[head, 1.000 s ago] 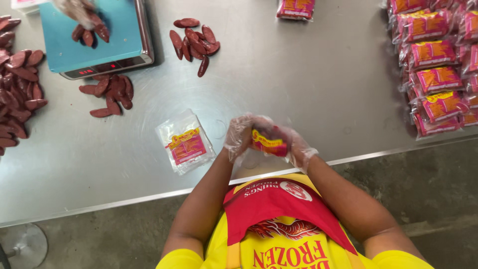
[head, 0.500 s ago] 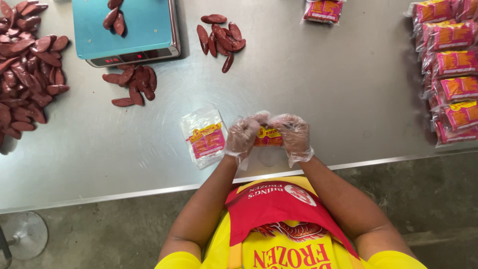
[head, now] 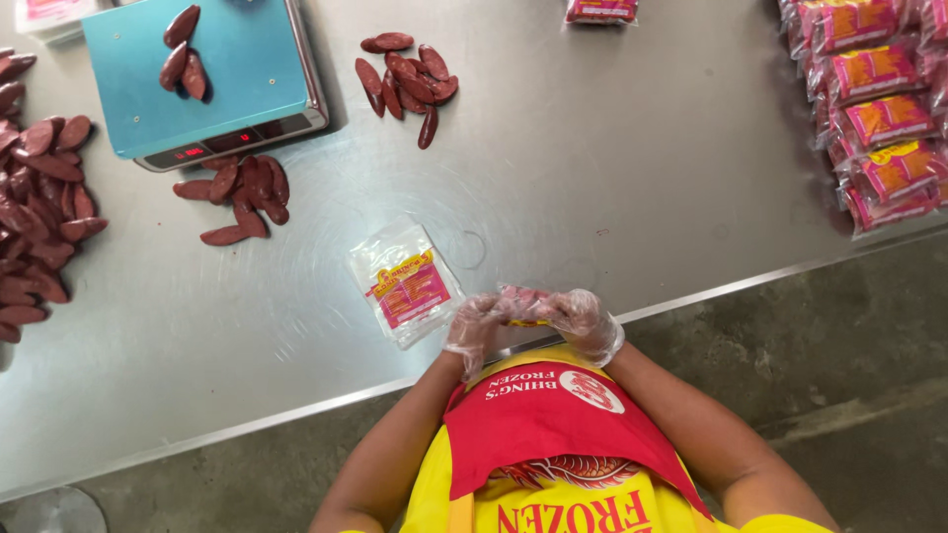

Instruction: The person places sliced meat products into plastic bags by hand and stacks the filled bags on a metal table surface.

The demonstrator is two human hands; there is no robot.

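A steel table carries a scale, loose sausages, packets.

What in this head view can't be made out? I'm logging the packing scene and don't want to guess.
- Packet: mostly hidden by the gloved left hand and right hand; contents unclear.
- Sausage pile: cut off by the left edge.
- Filled packets: cut off at the right edge.
- Scale display: too small.

Clear plastic gloves on left hand & right hand, yellow tee, red apron
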